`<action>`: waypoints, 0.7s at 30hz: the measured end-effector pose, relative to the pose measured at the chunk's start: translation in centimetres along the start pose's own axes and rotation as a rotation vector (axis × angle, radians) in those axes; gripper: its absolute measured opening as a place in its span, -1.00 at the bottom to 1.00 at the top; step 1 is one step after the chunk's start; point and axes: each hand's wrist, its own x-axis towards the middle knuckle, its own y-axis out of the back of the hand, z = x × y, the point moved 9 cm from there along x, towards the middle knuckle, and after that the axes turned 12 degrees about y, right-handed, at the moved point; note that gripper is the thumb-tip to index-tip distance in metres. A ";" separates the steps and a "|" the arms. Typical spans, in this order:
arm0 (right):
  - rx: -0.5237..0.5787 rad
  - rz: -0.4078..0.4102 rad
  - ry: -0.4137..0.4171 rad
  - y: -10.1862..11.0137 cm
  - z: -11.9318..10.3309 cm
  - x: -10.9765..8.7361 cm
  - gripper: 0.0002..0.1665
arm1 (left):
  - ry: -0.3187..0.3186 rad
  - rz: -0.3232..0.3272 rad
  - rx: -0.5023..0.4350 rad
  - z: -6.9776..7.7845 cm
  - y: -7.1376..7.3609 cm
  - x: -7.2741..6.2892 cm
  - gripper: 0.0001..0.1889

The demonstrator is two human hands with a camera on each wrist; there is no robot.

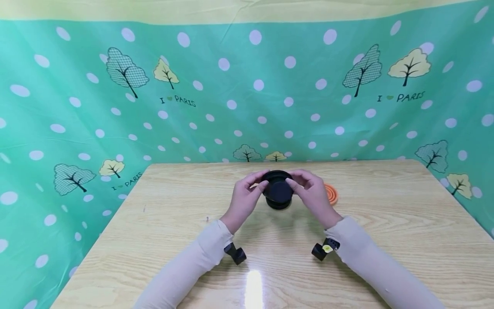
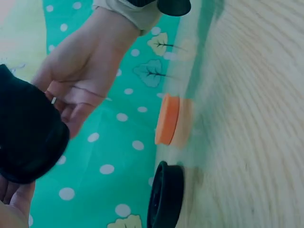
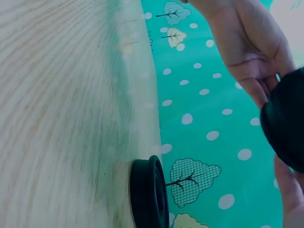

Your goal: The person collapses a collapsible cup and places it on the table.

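Note:
My left hand (image 1: 247,193) and my right hand (image 1: 310,189) hold a black cup-shaped piece (image 1: 278,189) between them above the table. Thumbs lie on its near side, and the fingers curl round the rim from either side. In the left wrist view this piece (image 2: 31,133) has a rounded, dark body with a flared edge. Below it, a flat black ringed disc (image 2: 171,197) rests on the tabletop; the right wrist view shows the same black disc (image 3: 147,192). An orange disc with concentric rings (image 1: 332,194) lies just beyond my right hand, partly covered by it.
The wood-grain table (image 1: 173,240) ends at a green dotted curtain (image 1: 216,98) printed with trees. A small black camera (image 1: 236,254) sits on the left wrist, another camera (image 1: 320,251) on the right. Light glares off the front of the table.

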 end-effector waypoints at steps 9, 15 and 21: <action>-0.049 -0.192 -0.065 -1.3 0.7 -0.3 -0.66 | 0.001 -0.069 0.038 0.3 0.2 0.0 -0.69; -0.039 -0.288 -0.071 -2.4 0.8 -0.7 -0.69 | -0.090 -0.082 0.203 0.8 -0.3 -0.2 -0.73; -0.028 -0.319 -0.111 -2.8 0.9 -0.9 -0.67 | -0.080 -0.086 0.242 0.8 -0.4 -0.3 -0.71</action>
